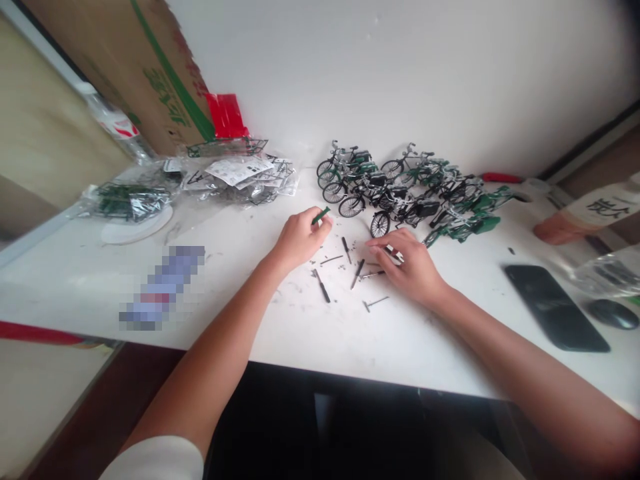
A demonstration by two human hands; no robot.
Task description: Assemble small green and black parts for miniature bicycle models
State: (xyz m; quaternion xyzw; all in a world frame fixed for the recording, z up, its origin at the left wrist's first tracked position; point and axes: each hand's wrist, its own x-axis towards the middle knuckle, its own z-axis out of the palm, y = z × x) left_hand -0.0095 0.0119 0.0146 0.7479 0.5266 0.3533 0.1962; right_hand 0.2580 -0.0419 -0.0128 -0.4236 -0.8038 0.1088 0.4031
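Observation:
My left hand (300, 239) is closed around a small green stick-shaped piece (321, 215), which pokes out between thumb and fingers above the white table. My right hand (413, 267) rests low over the tabletop, its fingers bent together. A thin dark and silvery item (394, 253) shows partly beneath those fingers; its kind is unclear. Between the hands lie several slim dark rods, among them a black-ended rod (324, 287) and a small T-shaped piece (375, 305), with tiny dark bits scattered around. Just beyond my right hand stands a black miniature bicycle (381, 223).
Several black and green miniature bicycles (360, 177) stand in rows by the wall. Bagged parts (240, 177) and a green bundle (131, 201) lie at left, near a cardboard box (125, 67). A phone (555, 307), a mouse (613, 313) and bottles (590, 210) occupy the right.

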